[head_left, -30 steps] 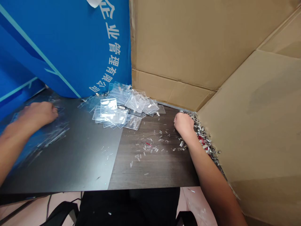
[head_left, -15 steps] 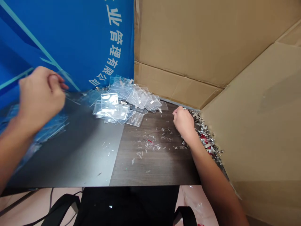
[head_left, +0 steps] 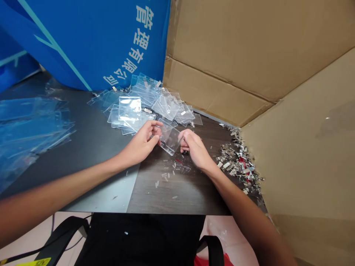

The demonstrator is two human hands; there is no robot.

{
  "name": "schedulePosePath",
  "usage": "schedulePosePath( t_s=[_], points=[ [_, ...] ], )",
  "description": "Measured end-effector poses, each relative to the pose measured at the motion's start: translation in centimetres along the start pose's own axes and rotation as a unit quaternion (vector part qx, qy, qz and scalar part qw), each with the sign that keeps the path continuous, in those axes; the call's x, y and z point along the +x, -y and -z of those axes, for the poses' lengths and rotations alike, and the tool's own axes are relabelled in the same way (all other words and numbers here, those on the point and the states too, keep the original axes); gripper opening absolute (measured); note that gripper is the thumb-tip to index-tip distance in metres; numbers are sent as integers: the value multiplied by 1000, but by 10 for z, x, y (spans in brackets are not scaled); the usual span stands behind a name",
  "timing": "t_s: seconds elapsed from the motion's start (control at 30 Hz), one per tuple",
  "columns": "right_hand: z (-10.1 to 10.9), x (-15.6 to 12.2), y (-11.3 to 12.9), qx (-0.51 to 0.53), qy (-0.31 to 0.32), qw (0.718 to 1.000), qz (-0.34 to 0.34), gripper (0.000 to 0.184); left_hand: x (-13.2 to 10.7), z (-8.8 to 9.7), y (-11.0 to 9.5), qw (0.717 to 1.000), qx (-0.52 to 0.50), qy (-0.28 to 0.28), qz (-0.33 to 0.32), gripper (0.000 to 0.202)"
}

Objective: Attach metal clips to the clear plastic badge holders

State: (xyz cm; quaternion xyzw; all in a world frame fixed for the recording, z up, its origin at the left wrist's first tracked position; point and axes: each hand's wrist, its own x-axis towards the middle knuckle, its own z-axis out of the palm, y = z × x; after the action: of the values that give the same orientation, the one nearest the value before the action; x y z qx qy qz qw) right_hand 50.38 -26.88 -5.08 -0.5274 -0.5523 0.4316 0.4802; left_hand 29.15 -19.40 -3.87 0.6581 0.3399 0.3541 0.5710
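Over the middle of the table, my left hand (head_left: 148, 139) grips a clear plastic badge holder (head_left: 169, 138) by its left edge, between thumb and fingers. My right hand (head_left: 191, 144) is closed at the holder's right edge. Something small and dark, perhaps a metal clip, shows at its fingers, mostly hidden. Behind my hands lies a pile of clear badge holders (head_left: 130, 109), some with metal clips on them. A heap of metal badge clips (head_left: 235, 162) lies right of my right hand.
A stack of flat clear sleeves (head_left: 30, 122) lies on the left of the dark table (head_left: 97, 147). Small clear scraps (head_left: 166, 175) are scattered in front. Cardboard walls (head_left: 216, 48) close the back and right, and a blue printed banner (head_left: 83, 44) stands at the back left.
My left hand has come from the far left to the middle, with a badge holder in it. My right hand has moved left, away from the clip heap, to the holder.
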Motion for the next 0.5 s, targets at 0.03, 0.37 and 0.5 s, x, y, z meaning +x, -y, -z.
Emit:
schedulePosePath(
  t_s=[0.03, 0.37, 0.5],
  points=[
    [-3, -1, 0, 35, 15, 999, -10, 53, -2, -1, 1, 999, -33, -8, 4, 34],
    [-21, -21, 16, -155, -73, 982, 81, 13, -19, -5, -1, 994, -112, 11, 8, 25],
    [-13, -21, 16, -251, -129, 931, 233, 9, -18, -4, 1, 958, -254, -17, 130, 9]
  ],
)
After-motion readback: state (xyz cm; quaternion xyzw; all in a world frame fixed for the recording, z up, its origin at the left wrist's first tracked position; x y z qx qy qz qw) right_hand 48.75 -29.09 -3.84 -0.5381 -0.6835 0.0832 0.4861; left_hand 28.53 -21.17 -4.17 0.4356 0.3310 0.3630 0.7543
